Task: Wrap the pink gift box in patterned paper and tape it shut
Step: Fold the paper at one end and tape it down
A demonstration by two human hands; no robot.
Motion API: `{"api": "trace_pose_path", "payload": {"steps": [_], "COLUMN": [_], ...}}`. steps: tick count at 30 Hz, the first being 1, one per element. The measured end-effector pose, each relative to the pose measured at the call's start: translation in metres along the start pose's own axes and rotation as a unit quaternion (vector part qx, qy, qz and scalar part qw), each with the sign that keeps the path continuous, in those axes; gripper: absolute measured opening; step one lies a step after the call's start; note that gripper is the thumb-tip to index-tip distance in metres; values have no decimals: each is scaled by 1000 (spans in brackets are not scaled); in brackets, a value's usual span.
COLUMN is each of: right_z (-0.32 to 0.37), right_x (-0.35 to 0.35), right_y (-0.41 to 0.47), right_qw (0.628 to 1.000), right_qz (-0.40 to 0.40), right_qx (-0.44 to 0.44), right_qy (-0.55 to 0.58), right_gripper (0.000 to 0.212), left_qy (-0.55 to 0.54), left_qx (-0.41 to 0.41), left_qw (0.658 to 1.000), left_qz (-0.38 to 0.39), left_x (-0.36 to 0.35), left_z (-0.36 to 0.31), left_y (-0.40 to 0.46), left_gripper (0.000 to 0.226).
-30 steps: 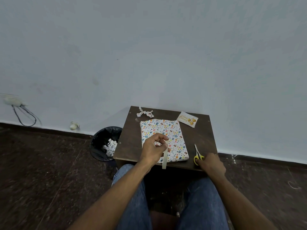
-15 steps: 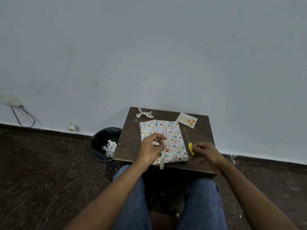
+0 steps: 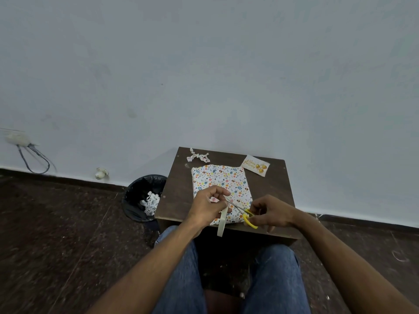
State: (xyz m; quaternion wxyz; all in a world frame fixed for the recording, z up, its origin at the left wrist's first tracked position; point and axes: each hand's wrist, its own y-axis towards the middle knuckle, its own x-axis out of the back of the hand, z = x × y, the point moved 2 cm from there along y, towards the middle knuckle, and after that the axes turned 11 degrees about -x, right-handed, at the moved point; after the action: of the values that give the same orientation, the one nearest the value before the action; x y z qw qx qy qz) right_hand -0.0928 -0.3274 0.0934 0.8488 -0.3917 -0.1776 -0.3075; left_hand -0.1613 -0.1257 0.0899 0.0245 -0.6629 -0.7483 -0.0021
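Observation:
The gift box (image 3: 221, 180), covered in white paper with coloured patterns, lies flat on the small dark table (image 3: 176, 196). My left hand (image 3: 208, 206) hovers over the box's near end and pinches a pale strip of tape (image 3: 221, 223) that hangs down past the table's front edge. My right hand (image 3: 269, 213) grips the yellow-handled scissors (image 3: 246, 215); their blades reach left toward the top of the strip, just under my left fingers. No pink of the box shows.
A birthday card (image 3: 255, 165) lies at the table's back right, a twisted paper scrap (image 3: 197, 156) at the back left. A black bin (image 3: 144, 197) with paper scraps stands on the floor left of the table. The wall rises right behind.
My right hand picked the scissors up from the table's front right and brought them left to the tape strip. My left hand kept holding the strip over the box.

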Motion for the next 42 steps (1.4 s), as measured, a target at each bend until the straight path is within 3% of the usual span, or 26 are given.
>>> {"api": "trace_pose_path", "payload": {"steps": [12, 20, 23, 26, 31, 37, 42], "right_z": [-3, -14, -24, -46, -74, -84, -90], "right_x": [-4, -6, -7, -3, -6, -16, -17], "right_y": [5, 4, 2, 2, -2, 10, 22], "right_qw": [997, 999, 997, 981, 944, 913, 902], "right_qz": [-38, -5, -61, -166, -223, -234, -225], "right_qx": [56, 43, 34, -60, -239, -333, -358], "right_qy": [-20, -13, -23, -77, -55, 21, 93], "right_gripper": [20, 17, 23, 41, 52, 44, 32], "left_qy": [-12, -24, -32, -31, -36, -40, -58], "left_qx": [4, 3, 5, 6, 0, -5, -10], "left_qw": [1000, 1000, 999, 999, 999, 997, 995], "left_qz": [0, -8, -28, -29, -30, -59, -82], "left_x": [0, -4, -2, -1, -4, -7, -9], "left_z": [-2, -6, -5, -4, -5, -3, -3], "left_y": [1, 2, 3, 4, 4, 4, 4], "left_gripper": [25, 39, 38, 39, 38, 40, 50]}}
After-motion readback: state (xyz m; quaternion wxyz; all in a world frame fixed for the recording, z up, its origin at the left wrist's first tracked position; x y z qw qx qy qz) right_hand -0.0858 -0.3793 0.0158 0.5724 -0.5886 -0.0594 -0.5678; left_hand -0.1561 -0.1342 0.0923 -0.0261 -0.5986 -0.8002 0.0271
